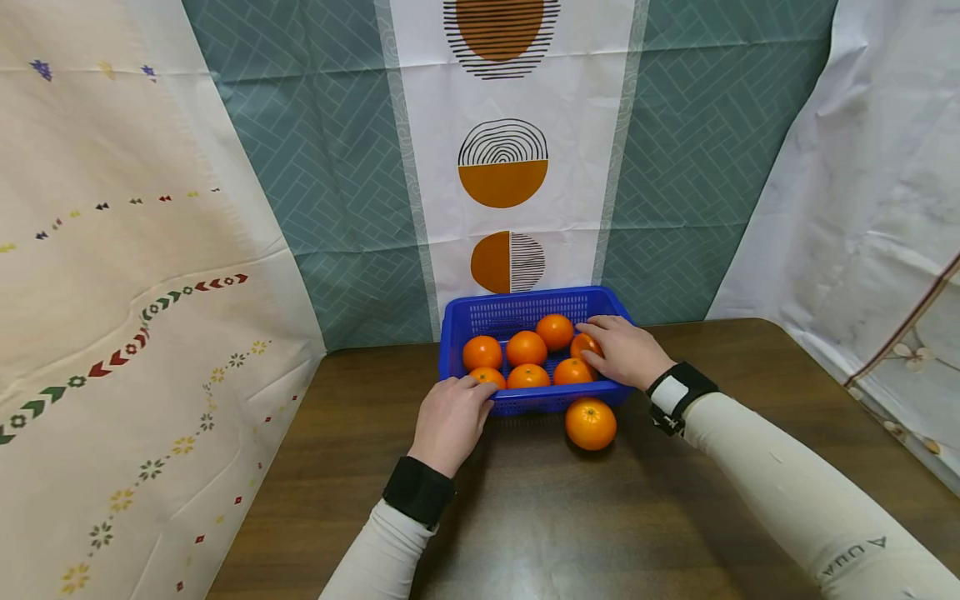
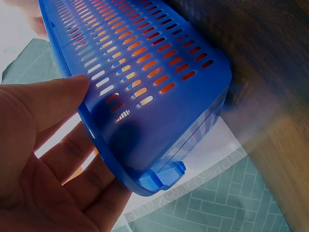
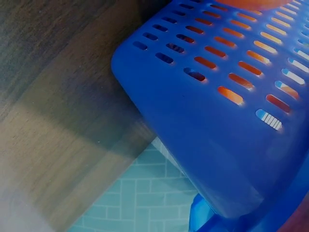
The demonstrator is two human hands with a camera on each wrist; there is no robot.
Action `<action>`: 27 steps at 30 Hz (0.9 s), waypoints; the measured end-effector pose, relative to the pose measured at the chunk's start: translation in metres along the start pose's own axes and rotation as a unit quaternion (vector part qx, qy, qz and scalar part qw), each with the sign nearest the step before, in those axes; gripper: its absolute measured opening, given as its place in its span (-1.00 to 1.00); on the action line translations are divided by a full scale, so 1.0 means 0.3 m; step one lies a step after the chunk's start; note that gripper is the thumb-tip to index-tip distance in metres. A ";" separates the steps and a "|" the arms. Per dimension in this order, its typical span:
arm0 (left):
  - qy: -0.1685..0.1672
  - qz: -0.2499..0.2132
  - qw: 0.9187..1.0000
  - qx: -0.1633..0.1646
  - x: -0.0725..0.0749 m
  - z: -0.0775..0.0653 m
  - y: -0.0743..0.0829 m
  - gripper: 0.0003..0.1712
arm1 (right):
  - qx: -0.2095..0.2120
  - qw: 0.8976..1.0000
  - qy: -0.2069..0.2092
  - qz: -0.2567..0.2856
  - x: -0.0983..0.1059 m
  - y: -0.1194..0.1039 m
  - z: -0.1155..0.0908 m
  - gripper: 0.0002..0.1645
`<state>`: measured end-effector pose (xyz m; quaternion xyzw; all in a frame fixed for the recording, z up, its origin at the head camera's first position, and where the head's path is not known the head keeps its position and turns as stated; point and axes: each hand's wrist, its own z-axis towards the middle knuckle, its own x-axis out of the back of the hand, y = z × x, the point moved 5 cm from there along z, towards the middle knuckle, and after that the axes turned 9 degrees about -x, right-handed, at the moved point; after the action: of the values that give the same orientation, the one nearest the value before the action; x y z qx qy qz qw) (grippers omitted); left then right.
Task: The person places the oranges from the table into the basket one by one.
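A blue plastic basket (image 1: 525, 403) with slotted walls stands at the back of the table, holding several oranges (image 1: 527, 347). My left hand (image 1: 452, 422) grips its near rim at the left corner; in the left wrist view the thumb (image 2: 58, 99) lies outside the wall and the fingers are inside. Over the basket's right end, my right hand (image 1: 626, 352) reaches in, its thumb and fingers around an orange (image 1: 582, 345) that it partly hides. One more orange (image 1: 591, 423) sits on the table against the front wall. The right wrist view shows mostly the basket wall (image 3: 203, 135).
The brown wooden table (image 1: 517, 525) extends toward me. Behind the basket hangs a green and white patterned cloth (image 1: 337, 167). Pale cloths hang along the left side (image 1: 150, 250) and right side (image 1: 862, 208).
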<state>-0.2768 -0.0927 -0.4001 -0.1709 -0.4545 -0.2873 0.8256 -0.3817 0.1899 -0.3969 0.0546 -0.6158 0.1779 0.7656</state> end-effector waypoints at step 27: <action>0.010 -0.005 1.000 -0.002 -0.003 -0.001 -0.006 -0.75 | 0.019 1.000 0.022 -0.001 0.055 -0.030 -0.077 -0.31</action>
<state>-0.2781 -0.0940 -0.4010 -0.1675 -0.4466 -0.2940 0.8283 -0.3544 0.1917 -0.3851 0.0655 -0.5951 0.1902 0.7781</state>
